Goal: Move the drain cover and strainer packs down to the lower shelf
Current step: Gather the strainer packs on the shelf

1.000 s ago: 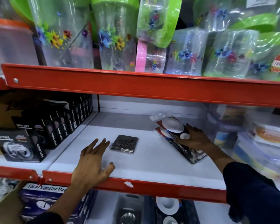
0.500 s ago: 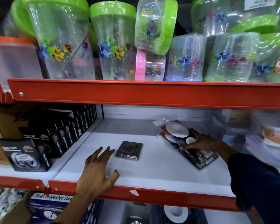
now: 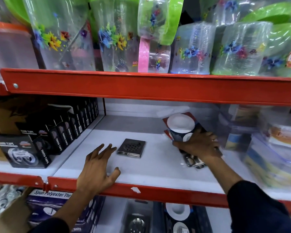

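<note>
A square steel drain cover (image 3: 131,147) lies flat on the white middle shelf (image 3: 158,165). My left hand (image 3: 97,169) rests open on the shelf just left of and in front of it, fingertips a little short of its edge. To the right, strainer packs (image 3: 181,125) with white round discs on dark cards lie stacked at an angle. My right hand (image 3: 198,146) presses down over their near half, fingers wrapped at the left edge. On the lower shelf, more strainer packs (image 3: 177,214) and a boxed drain cover (image 3: 138,222) show.
Black nano tape boxes (image 3: 57,132) fill the middle shelf's left part. Clear plastic containers (image 3: 267,140) crowd its right end. Flowered plastic jugs (image 3: 118,36) stand on the top shelf above a red rail (image 3: 141,88). A thread box (image 3: 52,199) sits lower left.
My right hand has slid down and left over the strainer packs and closed on their edge. My left hand has stretched a little toward the drain cover. The camera has shifted.
</note>
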Available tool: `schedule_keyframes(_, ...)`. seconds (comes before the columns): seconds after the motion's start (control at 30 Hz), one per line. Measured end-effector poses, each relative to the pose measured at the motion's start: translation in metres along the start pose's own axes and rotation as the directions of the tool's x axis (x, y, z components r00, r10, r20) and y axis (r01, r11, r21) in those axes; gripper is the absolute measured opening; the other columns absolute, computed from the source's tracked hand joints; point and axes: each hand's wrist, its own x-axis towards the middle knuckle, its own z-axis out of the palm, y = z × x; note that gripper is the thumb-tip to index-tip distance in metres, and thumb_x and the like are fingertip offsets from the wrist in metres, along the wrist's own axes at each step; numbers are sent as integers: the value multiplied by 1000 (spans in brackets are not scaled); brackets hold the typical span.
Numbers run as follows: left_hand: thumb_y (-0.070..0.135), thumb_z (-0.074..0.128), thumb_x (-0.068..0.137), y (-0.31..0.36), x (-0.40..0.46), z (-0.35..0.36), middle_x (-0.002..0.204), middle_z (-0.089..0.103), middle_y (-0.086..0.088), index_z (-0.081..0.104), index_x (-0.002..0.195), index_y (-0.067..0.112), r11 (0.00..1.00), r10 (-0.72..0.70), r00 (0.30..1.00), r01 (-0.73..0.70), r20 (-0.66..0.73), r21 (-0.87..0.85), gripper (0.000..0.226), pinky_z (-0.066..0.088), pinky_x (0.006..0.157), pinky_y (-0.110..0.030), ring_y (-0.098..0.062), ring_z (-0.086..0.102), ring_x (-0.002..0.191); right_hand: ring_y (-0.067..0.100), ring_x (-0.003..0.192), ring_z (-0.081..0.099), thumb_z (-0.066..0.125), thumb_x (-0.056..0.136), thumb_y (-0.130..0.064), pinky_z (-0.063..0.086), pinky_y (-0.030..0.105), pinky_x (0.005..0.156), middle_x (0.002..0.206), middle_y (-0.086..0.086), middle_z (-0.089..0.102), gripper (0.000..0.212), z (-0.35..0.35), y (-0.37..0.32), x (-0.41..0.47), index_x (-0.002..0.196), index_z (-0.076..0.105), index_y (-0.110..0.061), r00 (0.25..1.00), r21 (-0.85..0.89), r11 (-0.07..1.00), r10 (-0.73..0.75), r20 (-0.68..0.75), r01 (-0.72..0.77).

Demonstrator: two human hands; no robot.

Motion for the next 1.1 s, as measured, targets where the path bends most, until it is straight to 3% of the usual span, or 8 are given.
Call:
schedule_keyframes(0.13, 58, 43, 76, 1, -2, 0, 152, 43, 1, 40, 142, 28, 1000, 1, 1000, -1, 10, 6, 72, 29, 113, -45, -18, 25, 146, 46, 139, 24, 61, 50, -89, 29, 64, 106, 151, 28, 23, 147, 11, -36, -42, 152, -1, -5, 984, -43, 994, 105, 143, -100)
schedule_keyframes(0.3, 58, 43, 76, 1, -4, -1, 154, 42, 1, 40, 143, 29, 1000, -8, 1000, 8, 20, 1, 72, 28, 114, -46, -19, 25, 146, 54, 141, 16, 62, 50, -88, 23, 74, 107, 157, 33, 3, 150, 39, -44, -53, 153, -7, -5, 947, -39, 987, 160, 278, -156)
schedule_keyframes(0.4, 59, 44, 76, 0, -2, -2, 154, 41, 2, 39, 142, 30, 1000, -4, 1000, 4, 11, -10, 72, 27, 114, -45, -19, 24, 146, 54, 144, 10, 47, 53, -98, 19, 72, 109, 160, 31, -4, 145, 32, -30, -43, 154, -7, -8, 957, 20, 990, 126, 260, -136)
schedule_keyframes(0.5, 58, 44, 76, 2, -1, -1, 154, 41, 2, 40, 142, 30, 1000, 2, 1000, -2, 8, -11, 72, 26, 114, -44, -18, 24, 147, 49, 142, 25, 28, 74, -92, 28, 62, 111, 156, 31, 20, 119, 15, -10, -15, 154, 11, -5, 989, 66, 993, 87, 121, -96)
schedule_keyframes(0.6, 58, 44, 76, 1, -2, 0, 153, 42, 2, 41, 141, 30, 1000, 5, 1000, -5, 5, -21, 70, 27, 114, -44, -17, 24, 147, 47, 132, 42, 35, 93, -65, 38, 55, 108, 143, 31, 43, 84, 17, 21, 31, 144, 28, 2, 995, 93, 992, 84, 58, -90)
schedule_keyframes(0.8, 56, 47, 76, 1, -2, -1, 153, 43, 3, 44, 139, 30, 999, 13, 1000, -13, -10, -43, 68, 28, 113, -43, -16, 25, 146, 36, 120, 57, 63, 86, -58, 48, 35, 92, 134, 20, 57, 76, 12, 61, 63, 133, 44, -1, 968, 74, 997, 12, 251, -32)
schedule_keyframes(0.97, 55, 48, 76, 0, -2, -1, 151, 45, 3, 45, 138, 31, 999, 20, 1000, -20, -12, -35, 67, 30, 112, -43, -16, 26, 146, 36, 103, 65, 66, 89, -44, 47, 33, 76, 111, 24, 69, 45, -2, 68, 70, 99, 65, 0, 994, 140, 990, -44, 101, 29)
schedule_keyframes(1.1, 55, 47, 75, 1, -2, -2, 150, 46, 3, 46, 137, 30, 999, 17, 1000, -18, -11, -28, 67, 31, 111, -44, -16, 27, 145, 37, 93, 65, 62, 91, -31, 41, 32, 69, 103, 21, 69, 22, -17, 69, 65, 80, 58, -12, 995, 199, 976, -77, -56, 87)
